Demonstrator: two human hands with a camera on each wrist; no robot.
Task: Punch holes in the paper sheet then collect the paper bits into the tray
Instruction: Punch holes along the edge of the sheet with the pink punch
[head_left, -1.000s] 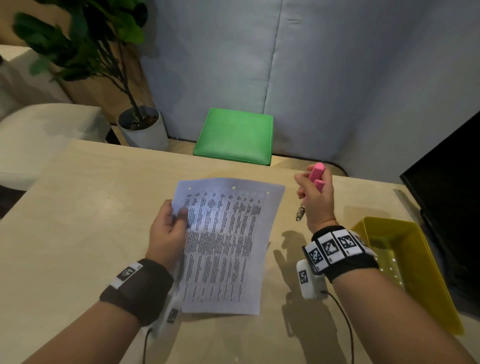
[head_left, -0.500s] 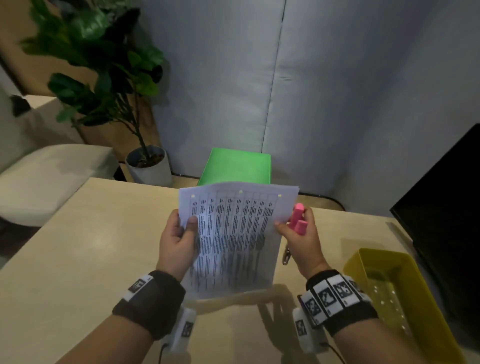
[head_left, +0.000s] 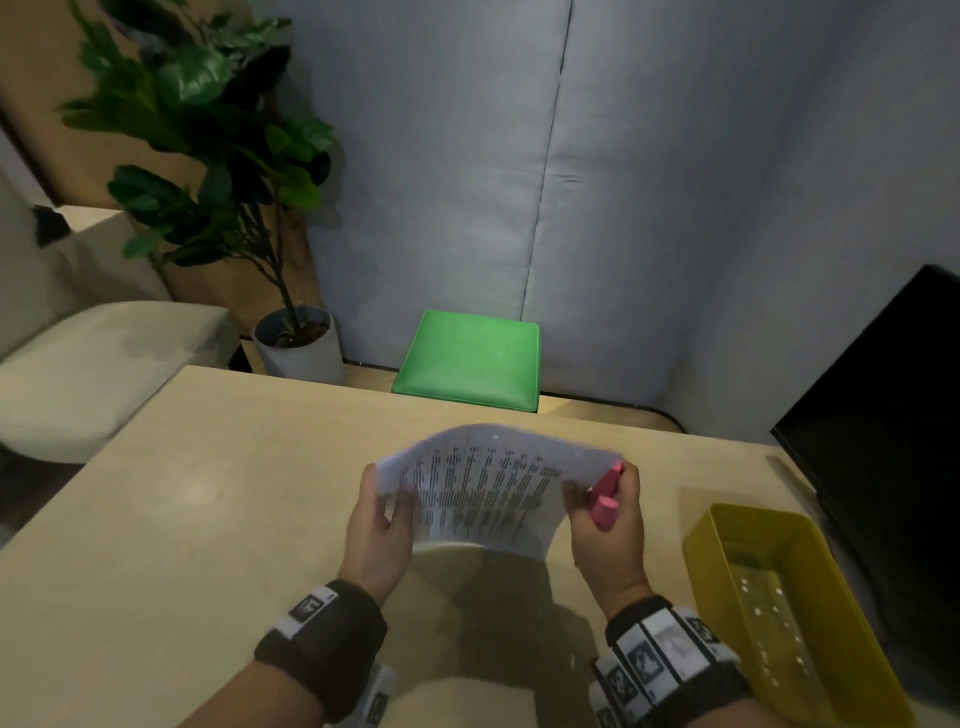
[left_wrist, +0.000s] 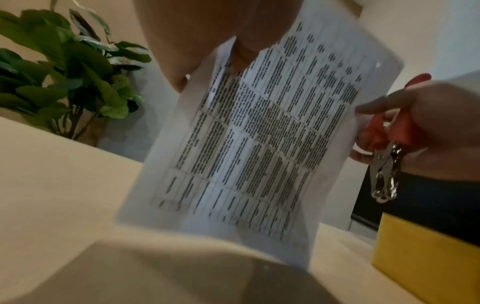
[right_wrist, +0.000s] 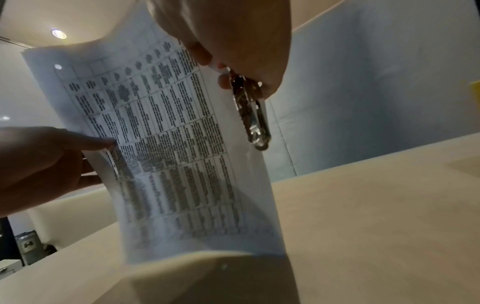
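Observation:
A printed paper sheet (head_left: 483, 493) stands upright above the wooden table (head_left: 208, 519), its top edge curling away from me. Small punched holes (head_left: 494, 437) dot that edge. My left hand (head_left: 387, 493) pinches the sheet's left edge. My right hand (head_left: 582, 499) grips a pink-handled hole punch (head_left: 605, 491) and pinches the right edge with thumb and finger. The left wrist view shows the sheet (left_wrist: 254, 133) and the punch's metal jaws (left_wrist: 384, 174) hanging down. A yellow tray (head_left: 758, 514) at the right holds several white paper bits (head_left: 769, 613).
A black monitor (head_left: 883, 441) stands behind the tray at the right. Beyond the table's far edge are a green stool (head_left: 467, 364), a potted plant (head_left: 296, 343) and a grey padded wall. A white seat (head_left: 78, 374) sits at the left.
The sheet has been lifted off the table and stood upright. My right hand, with the punch in it, moved left and took the right edge. The top now bends over.

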